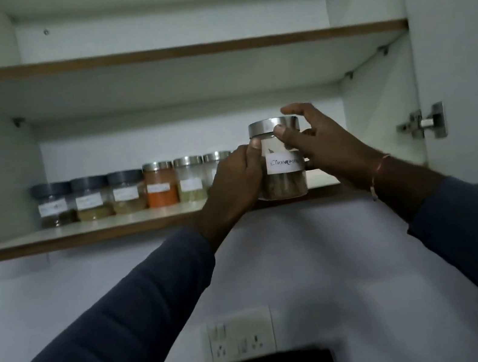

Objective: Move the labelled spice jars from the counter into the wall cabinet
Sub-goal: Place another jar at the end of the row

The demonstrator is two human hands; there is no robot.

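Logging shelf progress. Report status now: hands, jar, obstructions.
Left hand and right hand both grip the cinnamon jar. Jar at front edge of lower shelf. Six jars lined up left; space behind clear.

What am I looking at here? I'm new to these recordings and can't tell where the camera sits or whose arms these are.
There is no machine here. A person wears one camera on the head, so you see their own two arms reaching up into an open wall cabinet. The left hand wraps the side of a glass jar labelled as cinnamon, and the right hand steadies it near its steel lid. The jar sits at the front edge of the lower shelf. Further back stands a row of six labelled jars. Below is a wall socket.
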